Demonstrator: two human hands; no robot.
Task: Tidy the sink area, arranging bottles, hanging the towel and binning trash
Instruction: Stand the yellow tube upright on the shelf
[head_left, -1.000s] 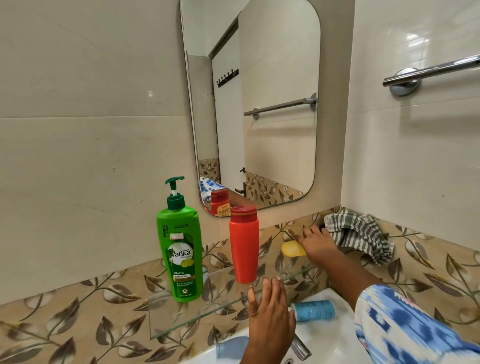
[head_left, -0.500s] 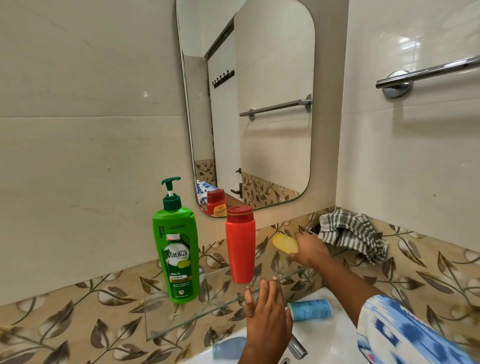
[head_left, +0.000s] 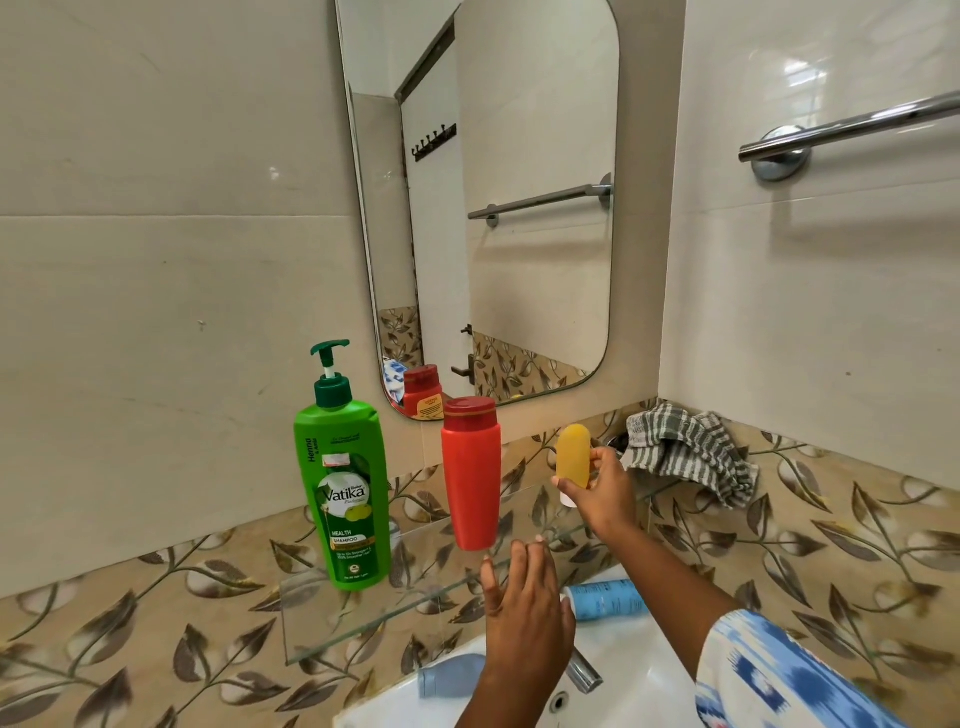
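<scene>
A green pump shampoo bottle and a red bottle stand upright on the glass shelf. My right hand holds a small yellow bottle upright above the shelf, just right of the red bottle. My left hand hovers with fingers spread below the red bottle, holding nothing. A striped grey-and-white towel lies crumpled at the shelf's right end in the corner. A blue bottle lies on the sink rim, and a pale blue bottle lies left of the tap.
A chrome towel rail is fixed to the right wall above the towel. The mirror hangs behind the shelf. The white sink and its tap sit below my hands.
My right hand picked the yellow bottle up off the shelf near the towel and turned it upright, moving it left toward the red bottle. My left hand stayed roughly in place.
</scene>
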